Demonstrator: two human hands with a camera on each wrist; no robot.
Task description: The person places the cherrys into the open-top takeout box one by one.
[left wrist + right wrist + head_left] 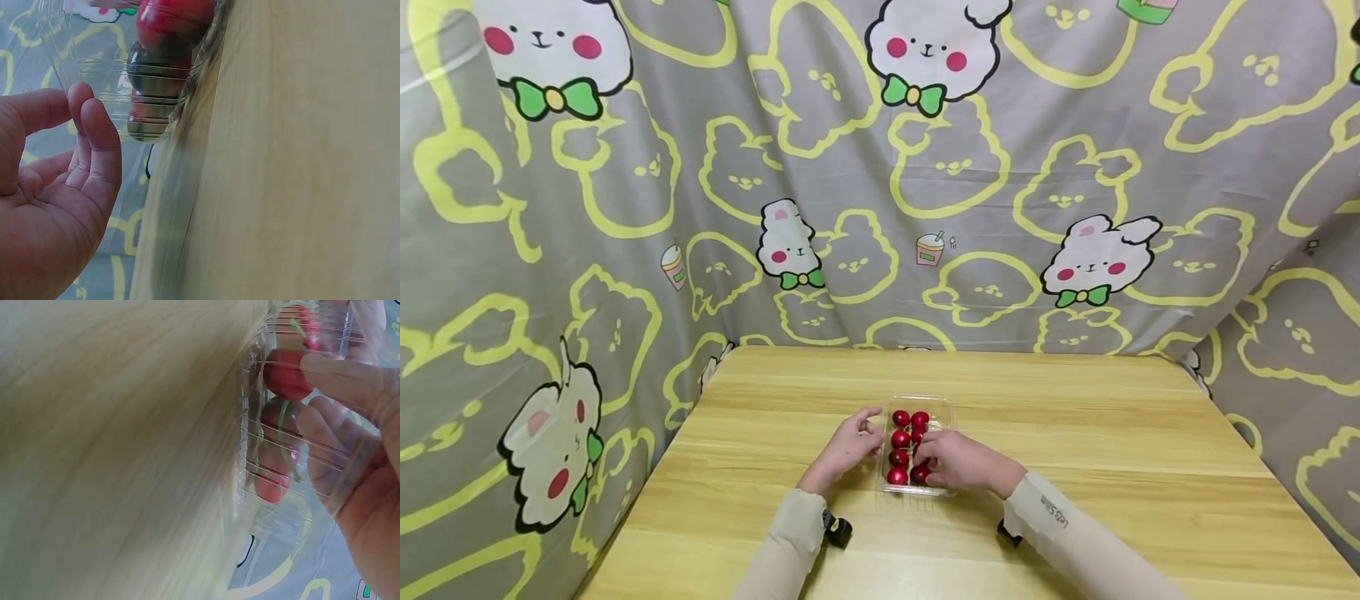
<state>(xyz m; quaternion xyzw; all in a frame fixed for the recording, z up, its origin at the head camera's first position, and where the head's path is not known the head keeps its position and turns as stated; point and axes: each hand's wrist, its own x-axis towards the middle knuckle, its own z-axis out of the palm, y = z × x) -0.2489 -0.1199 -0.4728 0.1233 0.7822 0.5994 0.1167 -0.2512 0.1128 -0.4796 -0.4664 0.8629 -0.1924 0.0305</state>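
Observation:
Several red cherries (pixel 900 438), some very dark, lie in two columns in a clear plastic box (pixel 953 414) on the table. My left hand (pixel 852 443) is at the box's left side; its curled fingers pinch the rim, seen close in the left wrist view. My right hand (pixel 962 461) reaches over the right wall into the box. In the right wrist view its fingertips (pixel 310 364) grip at a red cherry (pixel 284 378), with a darker cherry (pixel 279 414) and a green stem (pixel 284 437) just below. The hand hides part of the right column.
The wooden table (pixel 1112 467) spreads on both sides of the box. A grey curtain (pixel 850 183) with cartoon animals hangs around its back and sides. Small dark devices (pixel 837 530) sit at both wrists.

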